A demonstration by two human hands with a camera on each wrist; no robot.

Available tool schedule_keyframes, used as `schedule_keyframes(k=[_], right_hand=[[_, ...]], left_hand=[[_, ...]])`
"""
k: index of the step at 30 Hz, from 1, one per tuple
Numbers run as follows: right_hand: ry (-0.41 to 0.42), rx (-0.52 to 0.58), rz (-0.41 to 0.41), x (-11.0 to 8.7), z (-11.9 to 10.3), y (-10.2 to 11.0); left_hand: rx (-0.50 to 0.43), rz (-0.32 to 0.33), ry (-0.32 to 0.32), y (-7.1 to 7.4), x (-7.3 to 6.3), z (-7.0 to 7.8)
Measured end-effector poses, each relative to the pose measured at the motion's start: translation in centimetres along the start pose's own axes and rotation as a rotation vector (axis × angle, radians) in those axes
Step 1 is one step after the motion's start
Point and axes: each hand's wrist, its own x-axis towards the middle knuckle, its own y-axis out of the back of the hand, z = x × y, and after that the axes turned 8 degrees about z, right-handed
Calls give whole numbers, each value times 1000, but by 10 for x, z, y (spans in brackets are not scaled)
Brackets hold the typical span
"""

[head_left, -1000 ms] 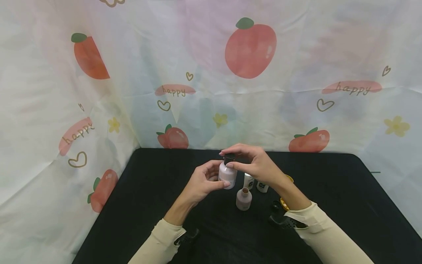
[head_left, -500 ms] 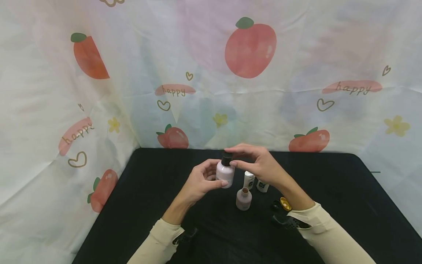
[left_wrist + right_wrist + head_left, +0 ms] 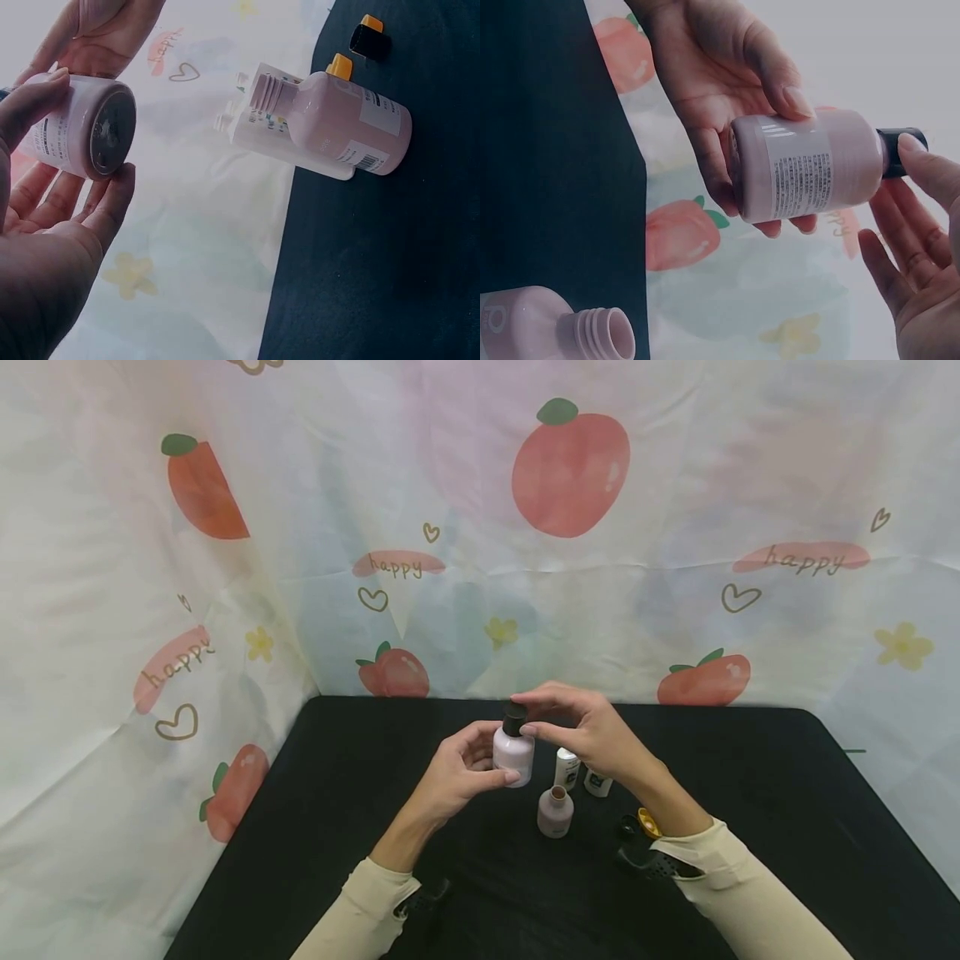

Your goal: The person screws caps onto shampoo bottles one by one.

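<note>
A pale pink bottle point(image 3: 513, 758) with a black cap point(image 3: 514, 720) is held above the table. My left hand point(image 3: 465, 767) grips the body of this bottle, thumb in front and fingers behind. My right hand point(image 3: 592, 731) pinches the black cap between thumb and fingers. In the right wrist view, the cap point(image 3: 901, 150) sits on the bottle's neck, and small print covers the label of the bottle point(image 3: 802, 169). Below the hands, a second pink bottle point(image 3: 555, 814) stands upright with its threaded mouth uncapped.
Two white containers point(image 3: 567, 768) stand behind the uncapped bottle, partly hidden by the right hand. A loose black cap point(image 3: 627, 827) and a yellow cap point(image 3: 648, 822) lie near the right wrist. A printed curtain point(image 3: 465, 635) hangs along the black table's point(image 3: 375, 743) far edge.
The held bottle has shifted slightly left and stands a little more upright. My right hand has moved slightly right, its thumb and fingers still at the cap, and its wrist covers less of the yellow cap.
</note>
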Motion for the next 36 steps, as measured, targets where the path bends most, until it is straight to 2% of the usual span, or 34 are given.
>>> schedule_keyframes(k=[13, 26, 30, 36], right_hand=[[0, -2, -10, 4, 1, -4], [-100, -10, 9, 2, -4, -6], [-92, -6, 5, 2, -4, -6], [-23, 20, -7, 4, -2, -5]], left_hand=[[21, 25, 32, -3, -1, -5], [-20, 37, 67, -5, -2, -5], [-21, 28, 56, -5, -3, -5], [-44, 20, 43, -4, -3, -6]])
